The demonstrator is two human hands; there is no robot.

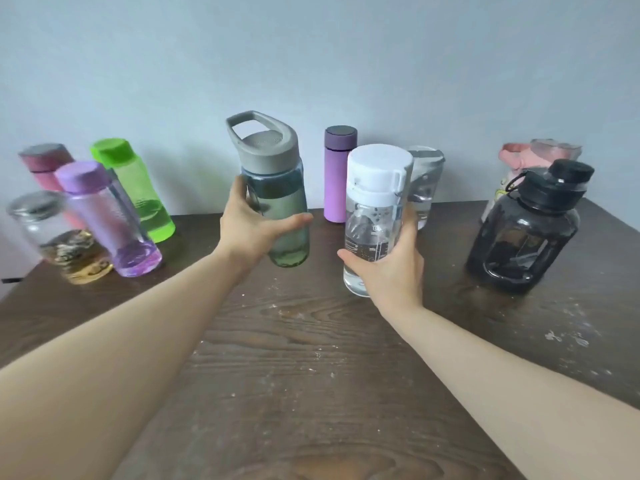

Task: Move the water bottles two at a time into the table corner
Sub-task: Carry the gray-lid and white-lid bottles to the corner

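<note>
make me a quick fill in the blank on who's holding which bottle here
1. The left hand holds the bottle with the ____ loop lid.
2. The right hand holds the clear bottle with a ____ cap.
3. The big jug at right has a ____ cap.
4. The green bottle stands on the ____ side of the table.

Missing words: grey; white; black; left

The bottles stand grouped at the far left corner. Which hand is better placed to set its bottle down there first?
Probably the left hand: its grey-lid bottle is nearer the purple bottle and green bottle; the right hand would cross over.
</note>
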